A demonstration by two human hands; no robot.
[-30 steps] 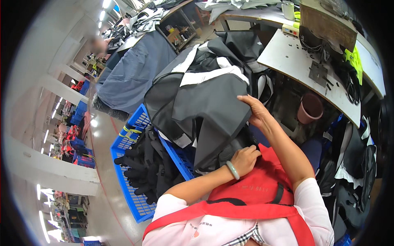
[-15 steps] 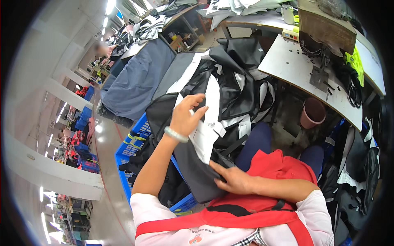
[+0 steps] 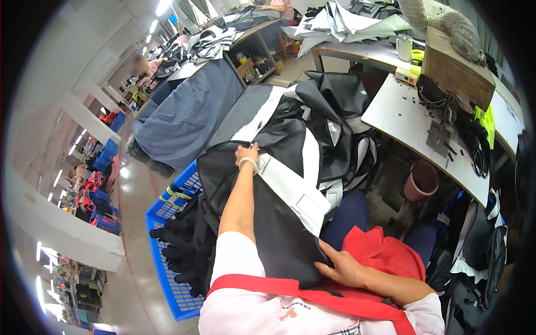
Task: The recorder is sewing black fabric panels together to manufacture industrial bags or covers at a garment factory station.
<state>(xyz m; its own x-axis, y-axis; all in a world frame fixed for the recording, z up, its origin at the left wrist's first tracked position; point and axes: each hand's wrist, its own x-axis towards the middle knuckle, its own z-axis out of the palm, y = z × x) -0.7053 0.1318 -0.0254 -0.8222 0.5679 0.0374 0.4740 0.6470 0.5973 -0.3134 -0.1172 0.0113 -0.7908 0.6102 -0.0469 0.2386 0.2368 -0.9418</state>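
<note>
A black fabric panel (image 3: 279,223) stretches over my lap, with a white strip (image 3: 287,184) along its right side. My left hand (image 3: 247,155), a pale bangle on its wrist, is closed on the panel's far edge, with its fingertips partly hidden. Nearer me, my right hand (image 3: 343,268) grips the panel's near right edge, its thumb apart from the other fingers. Beyond both hands lies a heap of black and white fabric pieces (image 3: 335,106).
At my left stands a blue plastic crate (image 3: 159,245) holding black pieces (image 3: 187,240). A white worktable (image 3: 391,111) with a machine is at the right, a pink bin (image 3: 421,181) beneath it. Grey-blue cloth (image 3: 190,117) covers something at the far left. Another person (image 3: 279,6) sits at the back.
My left hand has gone from raised with loosely curled fingers to closing on the panel's far edge. The panel now lies flatter and more stretched. My right hand has shifted slightly right and down.
</note>
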